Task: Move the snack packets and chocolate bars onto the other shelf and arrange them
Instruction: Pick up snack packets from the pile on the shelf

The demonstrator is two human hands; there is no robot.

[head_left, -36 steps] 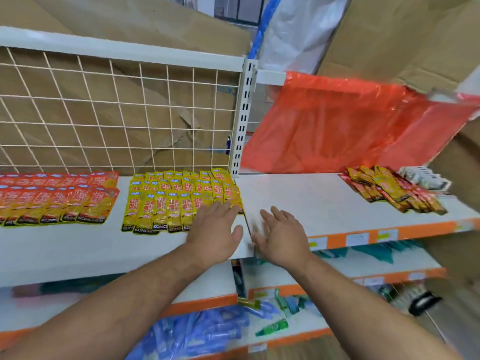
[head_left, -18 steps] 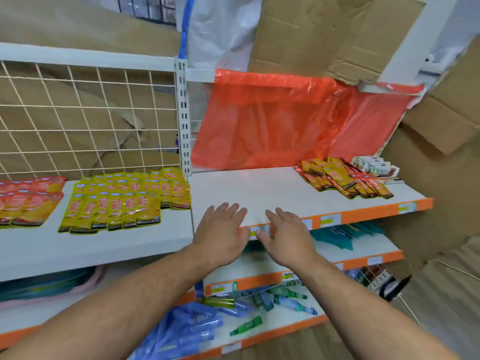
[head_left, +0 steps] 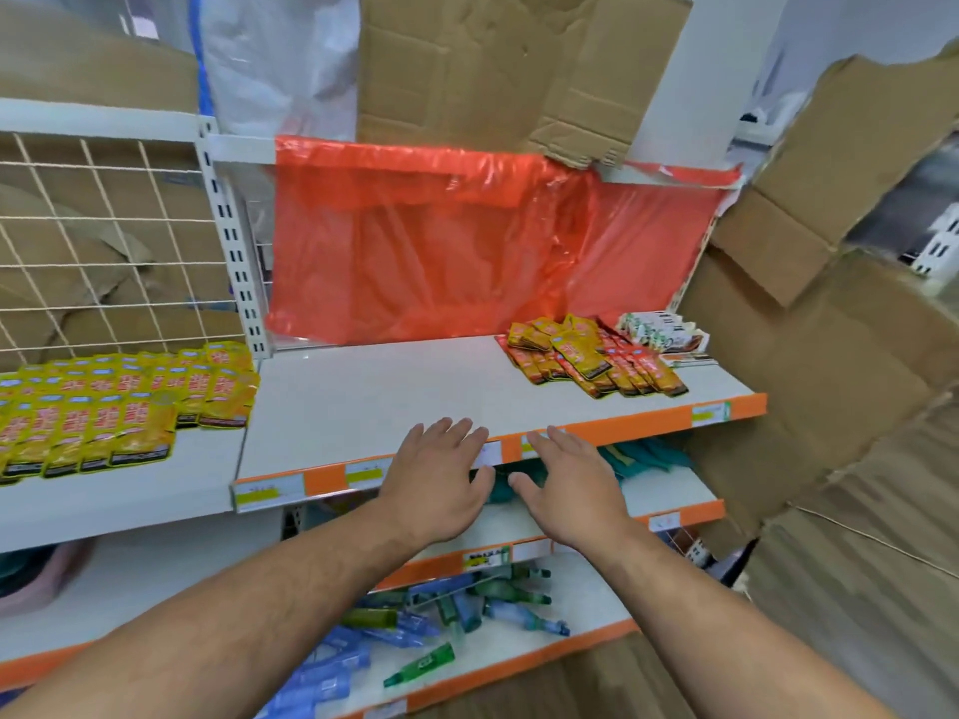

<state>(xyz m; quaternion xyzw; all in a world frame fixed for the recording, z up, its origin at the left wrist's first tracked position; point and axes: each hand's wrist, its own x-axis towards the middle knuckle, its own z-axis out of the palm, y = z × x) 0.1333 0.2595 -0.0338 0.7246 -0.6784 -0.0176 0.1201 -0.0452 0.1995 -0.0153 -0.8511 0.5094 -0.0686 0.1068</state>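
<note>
Both empty: left hand [head_left: 436, 480], right hand [head_left: 565, 485] flat, fingers spread. Reach two o'clock, scoop snack packets [head_left: 586, 360] together, keep stack square.

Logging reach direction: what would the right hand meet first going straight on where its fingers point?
From the right hand, probably the red plastic sheet behind the bare shelf board; the snack packet pile lies off to the right.

Two hands [head_left: 436, 482] [head_left: 568, 490], two snack packet groups [head_left: 119, 407] [head_left: 591, 358], one red plastic sheet [head_left: 415, 251].
</note>
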